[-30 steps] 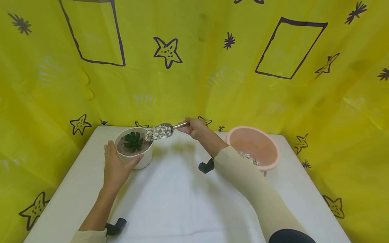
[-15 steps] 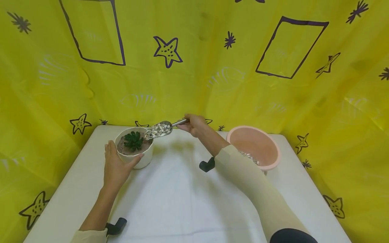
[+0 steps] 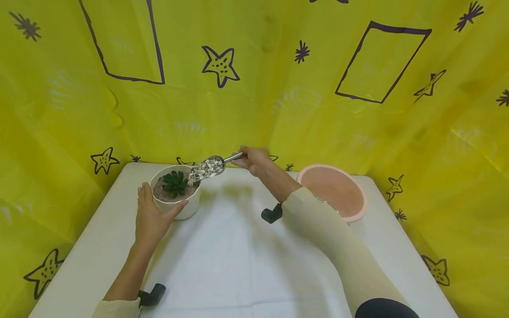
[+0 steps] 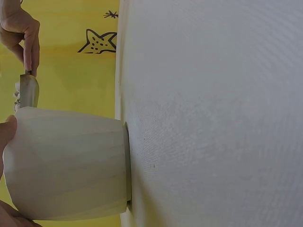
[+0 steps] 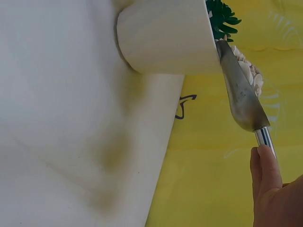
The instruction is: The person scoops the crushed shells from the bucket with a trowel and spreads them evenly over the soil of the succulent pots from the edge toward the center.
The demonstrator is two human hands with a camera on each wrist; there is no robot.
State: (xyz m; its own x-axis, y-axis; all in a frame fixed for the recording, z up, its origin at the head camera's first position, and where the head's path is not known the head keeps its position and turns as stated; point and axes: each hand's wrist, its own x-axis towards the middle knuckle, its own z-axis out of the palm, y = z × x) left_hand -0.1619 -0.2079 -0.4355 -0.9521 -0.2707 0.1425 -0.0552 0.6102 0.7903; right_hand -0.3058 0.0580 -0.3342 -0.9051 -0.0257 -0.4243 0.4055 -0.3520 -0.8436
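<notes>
A white pot [image 3: 191,207] stands on the table at the far left, holding a green succulent [image 3: 174,183] in greyish soil [image 3: 167,197]. My left hand [image 3: 153,223] grips the pot's near side, thumb and fingers spread around it below the rim. In my right hand [image 3: 257,161] is the handle of a metal scoop [image 5: 241,97], heaped with small pale stones [image 3: 209,168]. The scoop tilts down to the left, its lip over the pot's right rim beside the plant. Stones lie right at that lip in the head view.
A pink basin [image 3: 342,185] with some stones stands at the back right, partly behind my right sleeve [image 3: 322,229]. White cloth covers the table [image 3: 222,269]. A yellow curtain [image 3: 254,101] with drawn stars hangs close behind the table's back edge.
My right hand has risen slightly, tipping the scoop more steeply toward the pot. The stones in it have shifted a little toward the lip. My left hand and the pot have stayed in place.
</notes>
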